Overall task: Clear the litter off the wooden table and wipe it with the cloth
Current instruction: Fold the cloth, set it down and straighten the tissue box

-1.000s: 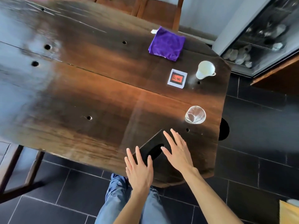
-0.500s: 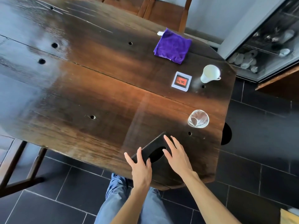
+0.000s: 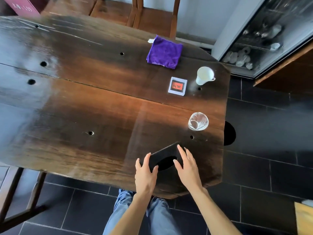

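The dark wooden table (image 3: pixel 84 107) fills the view. Close to its near edge lies a black box (image 3: pixel 166 152) with an oval opening in its top. My left hand (image 3: pixel 145 175) clasps the box's left end, and my right hand (image 3: pixel 188 170) lies with spread fingers over its right end. A folded purple cloth (image 3: pixel 164 52) rests at the far side, a small white scrap (image 3: pixel 150 40) at its corner. Along the right side stand a white cup (image 3: pixel 204 75), a small white-framed packet with a red label (image 3: pixel 177 87) and an empty drinking glass (image 3: pixel 197 121).
Wooden chairs (image 3: pixel 152 14) stand behind the table, with a pink box (image 3: pixel 23 5) at the far left. A glass-fronted cabinet (image 3: pixel 271 39) with crockery is at the right. Dark floor tiles (image 3: pixel 262 167) surround the table. My jeans (image 3: pixel 125 209) show below the near edge.
Both hands have moved forward from the table's near edge onto the black box, left hand to its left end, right hand over its right end. The view has shifted slightly.
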{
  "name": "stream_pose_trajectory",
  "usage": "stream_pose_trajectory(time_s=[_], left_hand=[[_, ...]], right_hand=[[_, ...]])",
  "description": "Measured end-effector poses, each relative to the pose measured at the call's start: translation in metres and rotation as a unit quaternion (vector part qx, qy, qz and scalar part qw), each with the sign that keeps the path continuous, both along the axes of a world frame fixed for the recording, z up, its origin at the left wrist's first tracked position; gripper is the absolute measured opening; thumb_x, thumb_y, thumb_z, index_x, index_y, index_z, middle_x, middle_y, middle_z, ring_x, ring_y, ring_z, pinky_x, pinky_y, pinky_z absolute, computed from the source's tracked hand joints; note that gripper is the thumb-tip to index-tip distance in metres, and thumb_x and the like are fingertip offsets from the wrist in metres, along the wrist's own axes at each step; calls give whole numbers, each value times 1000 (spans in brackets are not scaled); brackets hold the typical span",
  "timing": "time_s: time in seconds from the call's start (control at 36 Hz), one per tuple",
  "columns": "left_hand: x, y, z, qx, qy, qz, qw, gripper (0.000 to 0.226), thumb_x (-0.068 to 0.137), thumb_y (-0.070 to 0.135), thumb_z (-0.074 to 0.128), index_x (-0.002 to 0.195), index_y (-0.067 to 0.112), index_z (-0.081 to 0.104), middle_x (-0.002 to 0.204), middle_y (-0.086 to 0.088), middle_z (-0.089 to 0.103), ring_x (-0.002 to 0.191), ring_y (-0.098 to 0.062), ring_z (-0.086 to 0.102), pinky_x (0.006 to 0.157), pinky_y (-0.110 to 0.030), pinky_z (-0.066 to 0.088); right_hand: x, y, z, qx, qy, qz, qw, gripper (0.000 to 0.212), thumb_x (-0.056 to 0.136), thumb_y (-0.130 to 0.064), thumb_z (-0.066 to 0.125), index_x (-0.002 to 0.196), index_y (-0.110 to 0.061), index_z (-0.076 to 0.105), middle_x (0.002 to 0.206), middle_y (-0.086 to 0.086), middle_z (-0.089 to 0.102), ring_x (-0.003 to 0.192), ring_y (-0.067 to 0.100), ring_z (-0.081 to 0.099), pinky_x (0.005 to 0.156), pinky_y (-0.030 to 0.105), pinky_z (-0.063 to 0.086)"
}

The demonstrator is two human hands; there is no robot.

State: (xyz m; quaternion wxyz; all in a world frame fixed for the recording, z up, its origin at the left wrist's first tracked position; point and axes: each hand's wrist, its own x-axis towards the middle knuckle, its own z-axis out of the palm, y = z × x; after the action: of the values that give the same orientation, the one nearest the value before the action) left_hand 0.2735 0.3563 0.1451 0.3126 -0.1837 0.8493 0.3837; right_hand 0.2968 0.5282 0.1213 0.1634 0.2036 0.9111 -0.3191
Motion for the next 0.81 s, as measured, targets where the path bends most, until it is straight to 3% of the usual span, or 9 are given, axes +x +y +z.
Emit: stream_pose_trajectory(time_s=[0.22, 0.44, 0.81], left_hand=[[-25, -5, 5, 8, 14, -117, 993, 55, 99, 30, 64, 149, 38, 43, 166, -11, 26, 148, -31, 34, 117, -45, 34], [-41, -1, -4, -5, 7, -202, 979, 59, 96, 29, 69, 149, 40, 44, 166, -10, 26, 145, -32, 39, 114, -46, 38], [-43, -7, -19, -8, -11, -246, 969, 60, 99, 27, 66, 153, 39, 41, 170, -9, 17, 149, -34, 34, 117, -48, 37]], right_hand=[[23, -6, 10, -11, 20, -98, 995, 61, 102, -33, 56, 158, -29, 30, 163, 8, 33, 151, 24, 29, 117, 35, 32], [46, -14, 3, -28, 29, -172, 984, 63, 101, -31, 60, 158, -26, 33, 160, 9, 39, 147, 27, 39, 113, 35, 38], [60, -29, -10, -53, 26, -212, 975, 74, 99, -29, 63, 161, -24, 22, 162, 7, 36, 147, 24, 39, 113, 31, 37]])
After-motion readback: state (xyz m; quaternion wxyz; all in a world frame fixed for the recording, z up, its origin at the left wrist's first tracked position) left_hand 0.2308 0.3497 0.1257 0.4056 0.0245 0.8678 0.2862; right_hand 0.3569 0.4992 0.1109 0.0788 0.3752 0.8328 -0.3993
